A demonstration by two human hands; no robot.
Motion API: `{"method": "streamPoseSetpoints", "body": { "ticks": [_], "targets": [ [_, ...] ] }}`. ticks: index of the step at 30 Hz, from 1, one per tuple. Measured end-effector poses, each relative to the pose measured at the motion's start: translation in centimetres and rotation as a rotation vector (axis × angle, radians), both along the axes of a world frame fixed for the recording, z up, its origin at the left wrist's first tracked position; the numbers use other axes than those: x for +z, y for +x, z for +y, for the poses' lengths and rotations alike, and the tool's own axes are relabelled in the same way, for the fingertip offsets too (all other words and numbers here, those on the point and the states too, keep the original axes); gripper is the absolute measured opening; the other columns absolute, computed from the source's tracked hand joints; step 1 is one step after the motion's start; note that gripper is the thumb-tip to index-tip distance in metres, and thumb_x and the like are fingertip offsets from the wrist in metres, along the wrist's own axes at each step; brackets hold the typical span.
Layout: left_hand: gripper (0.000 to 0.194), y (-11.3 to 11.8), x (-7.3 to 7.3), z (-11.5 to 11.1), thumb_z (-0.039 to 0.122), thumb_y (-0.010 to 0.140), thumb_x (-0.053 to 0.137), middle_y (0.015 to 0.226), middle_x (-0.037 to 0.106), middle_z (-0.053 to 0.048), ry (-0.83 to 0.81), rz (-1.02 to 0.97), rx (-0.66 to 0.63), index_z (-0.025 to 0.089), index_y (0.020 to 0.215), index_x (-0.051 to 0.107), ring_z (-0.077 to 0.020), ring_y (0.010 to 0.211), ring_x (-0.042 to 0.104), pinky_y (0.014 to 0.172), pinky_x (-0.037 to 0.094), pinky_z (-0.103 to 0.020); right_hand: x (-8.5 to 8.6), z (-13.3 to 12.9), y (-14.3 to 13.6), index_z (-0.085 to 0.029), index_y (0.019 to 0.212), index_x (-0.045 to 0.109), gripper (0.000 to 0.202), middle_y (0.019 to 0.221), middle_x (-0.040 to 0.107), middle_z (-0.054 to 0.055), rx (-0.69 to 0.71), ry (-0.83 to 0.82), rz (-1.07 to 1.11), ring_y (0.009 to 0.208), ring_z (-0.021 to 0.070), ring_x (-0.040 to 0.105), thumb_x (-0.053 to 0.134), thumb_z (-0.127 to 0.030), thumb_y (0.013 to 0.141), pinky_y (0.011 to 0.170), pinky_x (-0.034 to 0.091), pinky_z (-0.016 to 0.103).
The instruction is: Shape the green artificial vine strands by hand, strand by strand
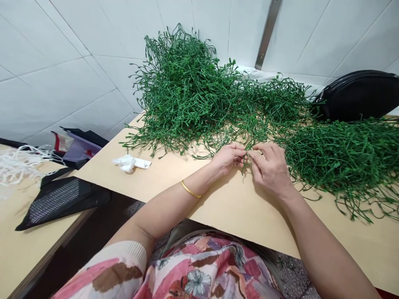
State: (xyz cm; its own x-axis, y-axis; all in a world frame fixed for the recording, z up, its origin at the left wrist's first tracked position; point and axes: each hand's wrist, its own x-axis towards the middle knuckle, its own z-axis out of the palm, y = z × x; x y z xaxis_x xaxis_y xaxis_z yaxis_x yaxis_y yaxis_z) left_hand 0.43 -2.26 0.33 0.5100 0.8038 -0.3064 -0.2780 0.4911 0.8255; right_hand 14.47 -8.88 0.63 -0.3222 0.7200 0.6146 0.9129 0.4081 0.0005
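Note:
My left hand (230, 158) and my right hand (269, 167) meet over the table, fingertips almost touching. Both pinch a thin green plastic plant stem (245, 165), its curved end hanging below the fingers. Most of the stem is covered by my fingers. Just beyond my hands rises a large heap of the same green stems (187, 91), with small budded tips. Close by my right hand lies a second, lower pile of green stems (339, 158).
A crumpled white tissue (127, 162) lies on the tan tabletop (168, 178) at left. The black bag (358, 93) stands at the back right by the tiled wall. On another table at left are white strands (21, 164) and a black mesh piece (56, 199).

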Motion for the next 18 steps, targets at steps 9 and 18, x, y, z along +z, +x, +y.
{"method": "streamPoseSetpoints", "body": {
  "ticks": [9, 18],
  "targets": [
    [0.010, 0.0, -0.2, 0.1, 0.002, 0.066, 0.056, 0.054, 0.055, 0.000, -0.041, -0.037, -0.046, 0.012, 0.067, 0.052, -0.0076, 0.048, 0.054, 0.051, 0.045, -0.020, 0.0, 0.2, -0.1, -0.021, 0.109, 0.058, 0.032, 0.111, 0.056, 0.011, -0.024, 0.009, -0.091, 0.105, 0.0275, 0.042, 0.050, -0.020, 0.079, 0.086, 0.032, 0.043],
    [0.017, -0.5, 1.4, -0.2, 0.007, 0.068, 0.058, 0.073, 0.062, -0.001, 0.317, 0.080, 0.086, 0.016, 0.081, 0.065, -0.0067, 0.059, 0.054, 0.057, 0.041, -0.020, 0.2, 0.7, 1.0, -0.021, 0.084, 0.065, 0.016, 0.087, 0.063, 0.005, 0.111, -0.323, 0.781, 0.085, 0.0184, 0.057, 0.050, -0.024, 0.081, 0.076, 0.044, 0.035]
  ]
}}
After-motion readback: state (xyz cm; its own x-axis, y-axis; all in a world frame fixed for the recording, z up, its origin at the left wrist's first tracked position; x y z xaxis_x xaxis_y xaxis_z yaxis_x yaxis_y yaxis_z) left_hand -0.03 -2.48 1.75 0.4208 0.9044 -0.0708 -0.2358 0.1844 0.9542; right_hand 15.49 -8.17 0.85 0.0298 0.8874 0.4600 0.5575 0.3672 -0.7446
